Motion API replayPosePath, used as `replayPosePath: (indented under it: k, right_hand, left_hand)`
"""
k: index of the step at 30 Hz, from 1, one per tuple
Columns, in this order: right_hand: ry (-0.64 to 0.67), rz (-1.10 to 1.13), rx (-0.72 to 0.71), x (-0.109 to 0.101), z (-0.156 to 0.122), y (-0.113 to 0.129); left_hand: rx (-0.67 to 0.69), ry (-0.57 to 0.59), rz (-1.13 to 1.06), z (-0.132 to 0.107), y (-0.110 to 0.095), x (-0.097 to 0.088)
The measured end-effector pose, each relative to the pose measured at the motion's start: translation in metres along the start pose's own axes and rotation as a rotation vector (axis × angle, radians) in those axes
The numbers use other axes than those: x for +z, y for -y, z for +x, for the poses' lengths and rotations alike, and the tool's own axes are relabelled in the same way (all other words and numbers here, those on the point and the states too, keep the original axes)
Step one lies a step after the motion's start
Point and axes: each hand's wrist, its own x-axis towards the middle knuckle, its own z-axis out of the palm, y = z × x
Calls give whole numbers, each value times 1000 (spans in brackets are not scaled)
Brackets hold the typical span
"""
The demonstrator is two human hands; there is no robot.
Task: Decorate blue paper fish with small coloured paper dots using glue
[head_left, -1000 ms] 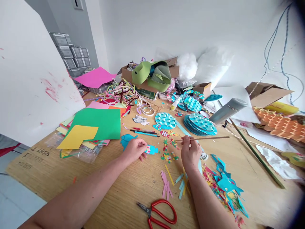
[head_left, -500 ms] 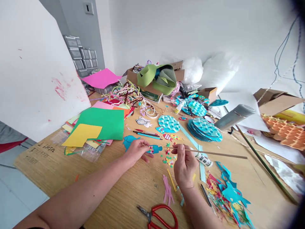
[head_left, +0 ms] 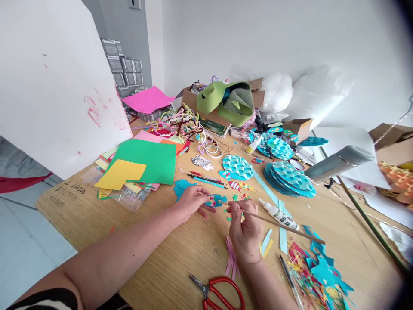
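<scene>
So the left hand (head_left: 194, 201) has its grip pinched narrow on the fish (head_left: 215, 200), the little blue paper one with coloured triangles on it, held just above the counter (head_left: 167, 263) or maybe resting on it, can't really tell. Right hand's (head_left: 245, 228) grip is closed round a thin stick (head_left: 280, 224), with the tip right at the fish's tail end and the other end sloping off to the right. There's a bigger blue cutout (head_left: 181, 187) partly hidden behind the left hand, and a few pencils (head_left: 208, 181) lying just past it. Glue bottle (head_left: 280, 215) is on its side near the right hand, pink strips (head_left: 231, 258) sit close to that wrist, and the red-handled scissors (head_left: 226, 289) are nearer the front edge. Messy pile of scraps (head_left: 325, 269) over to the right, green paper (head_left: 158, 159) off to the left with a yellow sheet (head_left: 121, 174) on top
</scene>
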Motion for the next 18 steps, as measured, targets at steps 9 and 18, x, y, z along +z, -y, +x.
replayPosePath:
  k: [9,18]
  right_hand:
    - [54,-27,-84,1,-2,-1]
    - [86,-46,-215,-1,2,4]
  left_hand:
    - [20,32,4,0,2,-1]
    - [14,35,-3,1,2,-2]
